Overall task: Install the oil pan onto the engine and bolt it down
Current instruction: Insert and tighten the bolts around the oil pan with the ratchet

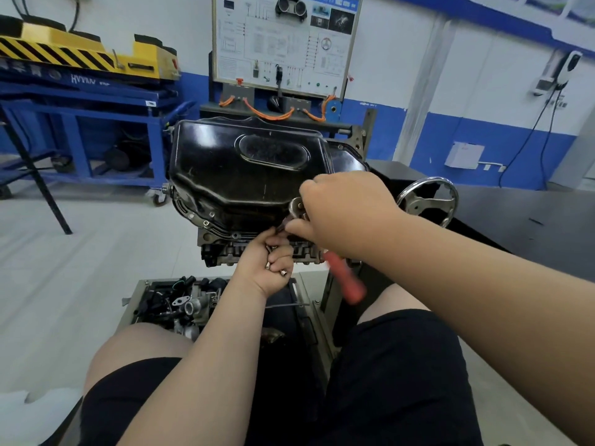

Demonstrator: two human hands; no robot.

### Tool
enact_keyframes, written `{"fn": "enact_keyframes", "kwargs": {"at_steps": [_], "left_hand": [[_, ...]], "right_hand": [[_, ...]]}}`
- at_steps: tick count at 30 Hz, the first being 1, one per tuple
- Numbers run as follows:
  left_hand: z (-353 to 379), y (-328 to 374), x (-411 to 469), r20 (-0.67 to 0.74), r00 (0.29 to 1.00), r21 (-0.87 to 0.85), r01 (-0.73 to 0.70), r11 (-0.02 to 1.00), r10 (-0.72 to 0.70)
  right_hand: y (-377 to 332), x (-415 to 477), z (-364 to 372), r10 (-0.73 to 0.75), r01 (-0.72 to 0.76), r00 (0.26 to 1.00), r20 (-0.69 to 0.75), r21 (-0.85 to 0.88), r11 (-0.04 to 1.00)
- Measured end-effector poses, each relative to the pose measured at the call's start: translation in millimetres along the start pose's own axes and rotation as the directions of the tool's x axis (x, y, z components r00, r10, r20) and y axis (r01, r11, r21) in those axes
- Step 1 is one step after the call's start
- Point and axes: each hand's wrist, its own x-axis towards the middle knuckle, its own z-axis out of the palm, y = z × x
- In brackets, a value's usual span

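The black oil pan (238,169) sits on top of the upturned engine (225,249), which is mounted on a stand in front of me. My right hand (341,210) grips a ratchet wrench (296,206) whose red handle (346,280) runs down under my wrist. The wrench head is at the pan's near flange. My left hand (272,263) is curled round several small bolts (282,272), and its fingertips reach up to the flange just below the wrench head. The bolt under the wrench is hidden by my hands.
A tray (135,297) of loose engine parts lies on the stand's lower shelf between my knees. A chrome handwheel (428,197) sticks out at the right beside a dark workbench (515,217). A blue cart (96,123) and a training board (283,43) stand behind.
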Motion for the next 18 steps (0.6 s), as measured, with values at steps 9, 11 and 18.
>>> {"fn": "enact_keyframes", "kwargs": {"at_steps": [9, 11, 18], "left_hand": [[26, -21, -11, -0.171, 0.982, -0.039, -0.088, 0.995, 0.080], [29, -25, -15, -0.137, 0.985, 0.000, -0.111, 0.994, 0.109], [39, -26, -31, -0.062, 0.988, -0.014, -0.144, 0.989, 0.143]], "right_hand": [[12, 0, -4, -0.226, 0.225, 0.974, 0.004, -0.137, 0.965], [6, 0, -2, -0.133, 0.137, 0.989, 0.067, -0.073, 0.988], [3, 1, -3, -0.134, 0.134, 0.990, -0.050, 0.007, 0.991]]}}
